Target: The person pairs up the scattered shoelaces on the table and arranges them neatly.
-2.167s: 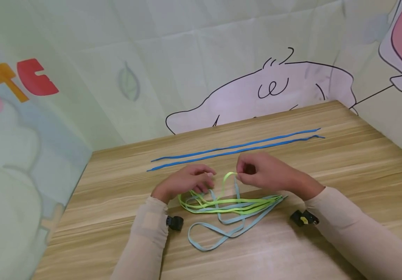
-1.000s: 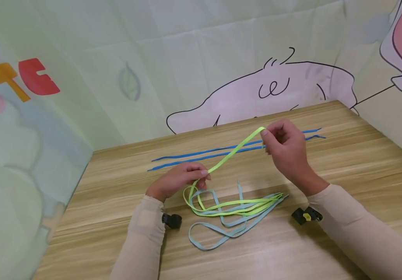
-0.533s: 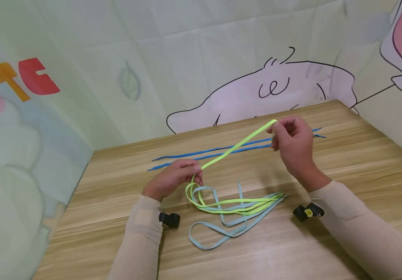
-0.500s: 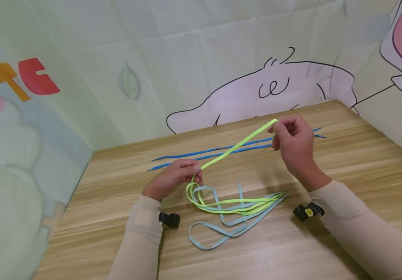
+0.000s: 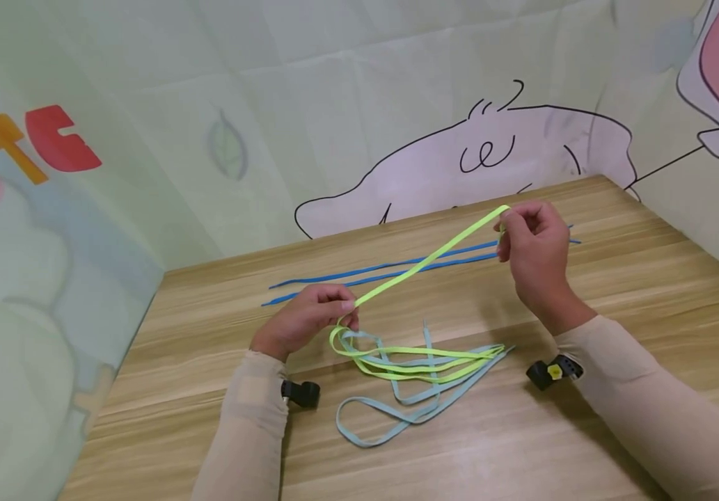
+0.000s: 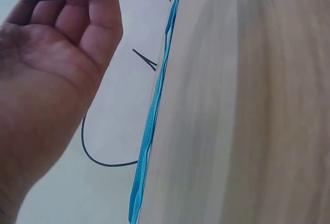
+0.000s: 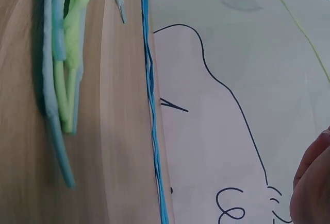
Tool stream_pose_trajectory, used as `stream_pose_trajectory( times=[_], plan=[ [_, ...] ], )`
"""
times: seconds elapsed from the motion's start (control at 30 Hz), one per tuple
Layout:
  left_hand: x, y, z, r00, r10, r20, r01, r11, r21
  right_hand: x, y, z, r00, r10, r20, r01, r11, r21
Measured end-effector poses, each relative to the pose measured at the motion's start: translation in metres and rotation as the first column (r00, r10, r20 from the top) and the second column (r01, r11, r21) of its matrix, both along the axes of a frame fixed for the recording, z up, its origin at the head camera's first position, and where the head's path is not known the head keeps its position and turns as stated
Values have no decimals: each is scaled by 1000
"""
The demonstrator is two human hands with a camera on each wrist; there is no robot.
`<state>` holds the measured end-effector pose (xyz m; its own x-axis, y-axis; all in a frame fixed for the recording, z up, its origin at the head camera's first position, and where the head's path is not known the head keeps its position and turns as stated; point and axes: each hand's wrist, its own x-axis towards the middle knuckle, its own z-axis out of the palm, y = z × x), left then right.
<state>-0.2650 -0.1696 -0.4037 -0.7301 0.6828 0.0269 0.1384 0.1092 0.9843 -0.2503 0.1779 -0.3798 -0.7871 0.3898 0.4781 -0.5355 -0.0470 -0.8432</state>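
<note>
My left hand (image 5: pixel 305 316) pinches a yellow-green flat shoelace (image 5: pixel 420 264) between thumb and fingers. From there the lace runs taut, slanting up to my right hand (image 5: pixel 536 254), which pinches it near one end; a short tail hangs below those fingers. The rest of this lace drops in loops onto a loose bundle on the table, where yellow-green strands lie mixed with a pale blue shoelace (image 5: pixel 364 444). In the left wrist view the palm shows, but the fingertips are out of frame. Lace tips of the bundle (image 7: pixel 62 74) show in the right wrist view.
Two blue shoelaces (image 5: pixel 359 272) lie straight and side by side near the back of the wooden table (image 5: pixel 209 390), partly hidden behind both hands. A printed cloth (image 5: pixel 309 139) hangs behind the table's far edge.
The right hand has lifted the yellow-green lace from the bundle and carried it up and right. The left hand has come to pinch the lace and shifted slightly left. The stretch between them lengthened.
</note>
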Motion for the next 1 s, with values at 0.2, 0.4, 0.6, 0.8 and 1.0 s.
stream_pose_trajectory(
  times=[0.2, 0.4, 0.6, 0.8, 1.0],
  plan=[
    [1, -2, 1, 1000, -14, 15, 13, 999, 35, -5, 5, -4, 999, -13, 33, 16, 995, -95],
    [2, -3, 3, 999, -28, 21, 27, 998, 53, -9, 12, -10, 997, -29, 66, 35, 995, -97],
    [1, -3, 3, 999, -26, 25, 24, 997, 71, -12, 17, -13, 994, -52, 100, 61, 994, -90],
    [-2, -7, 0, 1000, -18, 23, 15, 994, 111, -15, 22, -17, 992, -58, 115, 74, 988, -137],
    [-3, -10, -3, 999, -8, 52, -1, 985, 170, -18, 26, -20, 990, -58, 126, 77, 986, -150]
  ],
)
